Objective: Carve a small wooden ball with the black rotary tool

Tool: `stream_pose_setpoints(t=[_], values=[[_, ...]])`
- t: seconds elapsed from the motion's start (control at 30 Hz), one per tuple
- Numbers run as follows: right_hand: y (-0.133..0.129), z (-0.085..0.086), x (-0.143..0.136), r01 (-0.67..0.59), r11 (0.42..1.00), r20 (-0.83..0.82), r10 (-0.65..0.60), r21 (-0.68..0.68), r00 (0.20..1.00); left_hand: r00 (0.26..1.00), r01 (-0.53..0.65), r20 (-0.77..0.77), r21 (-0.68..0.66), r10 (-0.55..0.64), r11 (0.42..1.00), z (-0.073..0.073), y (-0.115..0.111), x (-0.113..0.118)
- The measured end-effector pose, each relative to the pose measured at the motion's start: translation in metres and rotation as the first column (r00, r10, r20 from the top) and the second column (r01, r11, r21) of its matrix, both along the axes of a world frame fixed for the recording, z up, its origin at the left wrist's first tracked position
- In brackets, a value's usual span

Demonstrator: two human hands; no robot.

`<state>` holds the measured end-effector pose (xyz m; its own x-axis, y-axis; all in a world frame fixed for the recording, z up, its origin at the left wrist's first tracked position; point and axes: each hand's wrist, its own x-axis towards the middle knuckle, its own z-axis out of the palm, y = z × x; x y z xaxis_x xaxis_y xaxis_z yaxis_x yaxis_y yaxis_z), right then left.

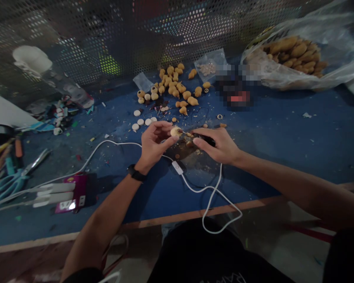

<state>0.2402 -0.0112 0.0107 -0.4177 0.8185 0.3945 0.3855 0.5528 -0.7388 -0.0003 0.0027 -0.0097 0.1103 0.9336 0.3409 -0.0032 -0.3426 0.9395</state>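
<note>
Between the fingertips of my left hand is a small pale gourd piece with a dark opening on its right side. My right hand is closed around a dark corded tool, whose thin tip points left at the opening. A white cord runs down from below my right hand and loops past an inline switch. Beyond my hands lie many small tan gourds and several white discs. Shavings are scattered on the blue tabletop under the tool.
A plastic bag of gourds sits at the back right, beside a pixelated patch. At left are a bottle, blue-handled scissors and a purple power bank with white plugs. A perforated metal screen stands along the back.
</note>
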Motion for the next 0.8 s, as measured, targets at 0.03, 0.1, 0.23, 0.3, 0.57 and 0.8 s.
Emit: stream_pose_setpoints(t=[0.03,0.1,0.23,0.3,0.57,0.8], values=[[-0.0001,0.0000,0.0000,-0.010,1.000,0.002,0.010,0.005,1.000,1.000,-0.002,0.009,0.006,0.002,1.000,0.0000,0.0000,0.0002],[-0.0002,-0.0001,0.0000,-0.013,1.000,0.004,0.013,0.006,1.000,1.000,-0.009,0.025,0.008,0.009,1.000,0.0000,0.0000,0.0003],[-0.0003,-0.0007,0.0002,0.014,1.000,-0.001,-0.014,0.003,1.000,1.000,-0.012,0.001,-0.012,0.012,1.000,0.0001,-0.0002,-0.0001],[-0.0003,-0.0011,0.0002,0.009,1.000,0.005,-0.009,0.006,1.000,1.000,-0.017,-0.015,-0.006,0.017,1.000,0.0001,-0.0002,-0.0003],[0.0001,-0.0015,0.0002,0.008,1.000,-0.005,-0.008,0.003,1.000,1.000,-0.023,-0.005,-0.005,0.023,1.000,-0.0007,-0.0001,0.0005],[0.0012,-0.0004,0.0004,0.008,1.000,-0.001,-0.008,0.009,1.000,0.998,0.024,0.058,-0.051,-0.021,0.998,-0.0007,0.0001,0.0008]])
